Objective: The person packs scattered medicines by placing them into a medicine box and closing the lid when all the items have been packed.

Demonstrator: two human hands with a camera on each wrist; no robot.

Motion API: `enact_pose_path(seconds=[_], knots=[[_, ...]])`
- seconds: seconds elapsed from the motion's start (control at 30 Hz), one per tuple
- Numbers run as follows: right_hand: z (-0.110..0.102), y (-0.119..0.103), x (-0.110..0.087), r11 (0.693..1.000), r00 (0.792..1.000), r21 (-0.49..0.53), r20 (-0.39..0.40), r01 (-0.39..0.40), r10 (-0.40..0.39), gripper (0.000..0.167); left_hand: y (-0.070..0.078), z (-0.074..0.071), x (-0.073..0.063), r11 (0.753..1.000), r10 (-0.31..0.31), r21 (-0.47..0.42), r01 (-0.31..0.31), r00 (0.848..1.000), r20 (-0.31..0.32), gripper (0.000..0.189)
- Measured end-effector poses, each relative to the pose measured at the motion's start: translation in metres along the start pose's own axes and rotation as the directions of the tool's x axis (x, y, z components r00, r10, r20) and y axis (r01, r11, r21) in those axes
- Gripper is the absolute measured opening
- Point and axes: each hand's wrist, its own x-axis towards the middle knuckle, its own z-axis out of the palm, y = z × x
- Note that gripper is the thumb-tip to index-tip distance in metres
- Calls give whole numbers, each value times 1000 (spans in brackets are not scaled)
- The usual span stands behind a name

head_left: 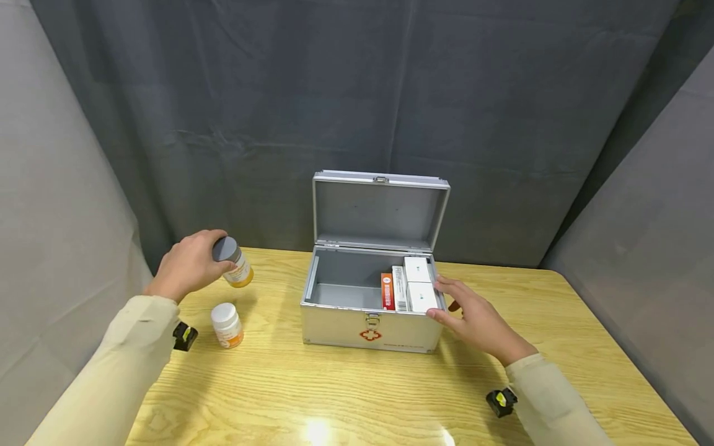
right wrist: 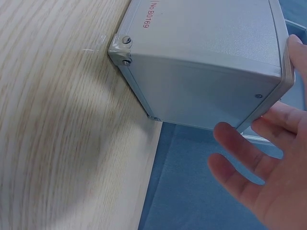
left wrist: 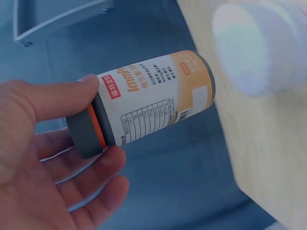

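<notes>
My left hand (head_left: pixel 189 263) holds a pill bottle (head_left: pixel 240 271) by its dark grey cap, thumb on one side and fingers on the other. In the left wrist view this bottle (left wrist: pixel 153 96) has a white and orange label, and its base hangs tilted off the table. Just nearer to me stands a second bottle (head_left: pixel 227 327), white-capped and upright. My right hand (head_left: pixel 474 316) touches the right rim of a silver first-aid box (head_left: pixel 340 325), fingers spread and loosely bent. The box's lid (head_left: pixel 382 214) stands raised.
Inside the box, along its right side, are a red carton (head_left: pixel 387 291), a slim white carton (head_left: pixel 399 288) and two white cartons (head_left: pixel 422 297). The wooden table (head_left: pixel 346 396) runs beneath, with a dark curtain (head_left: pixel 268 124) behind it.
</notes>
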Motion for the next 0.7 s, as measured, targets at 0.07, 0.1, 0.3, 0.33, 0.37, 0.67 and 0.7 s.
enact_pose_path(seconds=[0.07,0.1,0.3,0.33,0.37,0.67,0.7], knots=[[0,0,0,1000,1000,-1,4,-1,1,68,7,-5,-1,1000,8,2,-8,1000,-5,65],[0,0,0,1000,1000,-1,6,-3,3,68,11,-7,-2,1000,14,7,-14,1000,-5,65],[-1,1,0,1000,1000,-9,6,-4,4,67,34,-19,-9,998,58,27,-58,998,8,60],[-1,1,0,1000,1000,-10,5,-3,3,66,37,-21,-11,997,66,28,-66,998,4,60],[-1,1,0,1000,1000,-12,5,-2,2,66,40,-22,-12,997,74,29,-74,997,-2,59],[-2,3,0,1000,1000,-8,3,4,-4,67,66,-36,-29,984,175,52,-172,982,-72,56],[-2,3,0,1000,1000,-7,2,5,-5,67,69,-38,-31,982,186,53,-182,979,-80,56]])
